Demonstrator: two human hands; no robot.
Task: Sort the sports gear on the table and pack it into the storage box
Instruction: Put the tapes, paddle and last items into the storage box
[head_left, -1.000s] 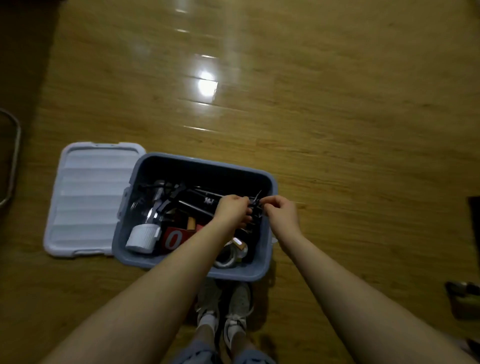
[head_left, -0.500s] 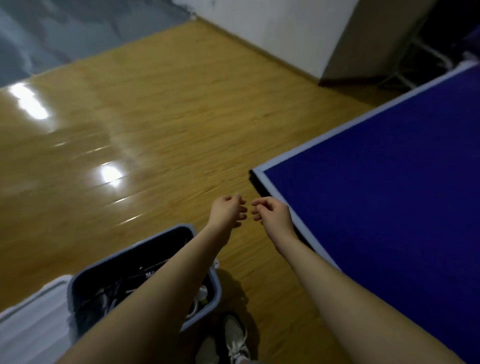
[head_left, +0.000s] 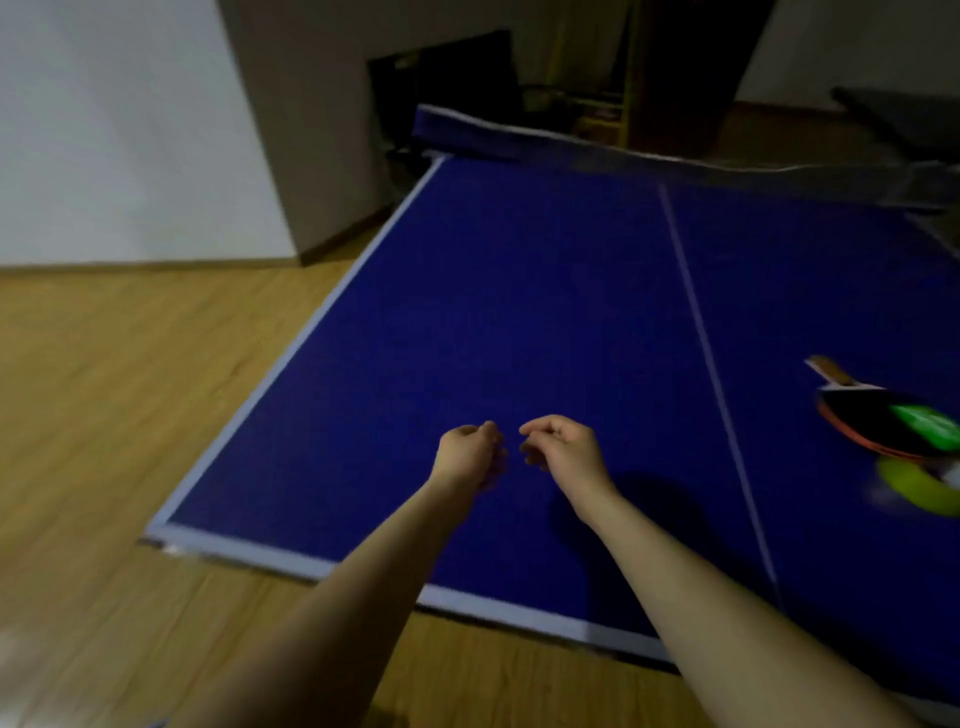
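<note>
Both the left hand (head_left: 467, 453) and right hand (head_left: 563, 447) hover with fingers curled, holding nothing, over the matte blue table (head_left: 519, 322).

We see a blue table (head_left: 519, 322) edged and centre-lined in white, its net (head_left: 675, 161) stretched across the far end, standing on a floor (head_left: 130, 415) of warm yellow-brown wooden boards. Beyond it we note a pale white wall (head_left: 114, 130) at left with a low skirting board, meeting a grey-beige pillar (head_left: 306, 114) that juts into the room. Behind the net we make out a dim recess holding dark, blurred furniture and a yellowish frame (head_left: 623, 67); lighting is low throughout.
</note>
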